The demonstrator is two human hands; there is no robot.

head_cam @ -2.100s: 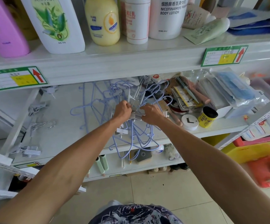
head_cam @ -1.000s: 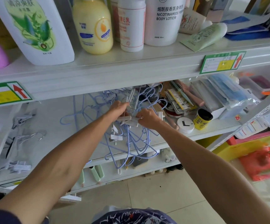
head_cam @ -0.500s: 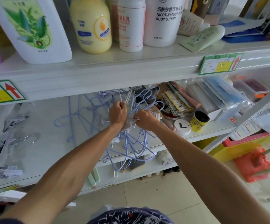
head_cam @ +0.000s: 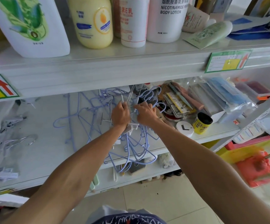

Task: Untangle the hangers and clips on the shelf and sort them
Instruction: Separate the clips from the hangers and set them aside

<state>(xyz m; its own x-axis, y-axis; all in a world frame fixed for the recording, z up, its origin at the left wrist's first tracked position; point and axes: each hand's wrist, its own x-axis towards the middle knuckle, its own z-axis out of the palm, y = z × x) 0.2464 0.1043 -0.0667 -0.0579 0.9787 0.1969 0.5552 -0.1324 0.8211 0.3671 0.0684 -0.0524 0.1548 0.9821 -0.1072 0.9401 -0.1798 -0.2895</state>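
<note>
Left hand (head_cam: 120,114) and right hand (head_cam: 145,113) now deeper among hangers (head_cam: 135,143)

1. One camera, worn on the person's head, faces forward and down at the shelf (head_cam: 42,126) from right in front of it.
2. It is near: both forearms rise from the bottom edge to the left hand (head_cam: 120,116) and right hand (head_cam: 145,114), mid-frame among the hangers (head_cam: 131,147).
3. The wide lens takes in the upper shelf (head_cam: 114,73) at the top and floor (head_cam: 147,199) at the bottom, straight edges bowing.
</note>
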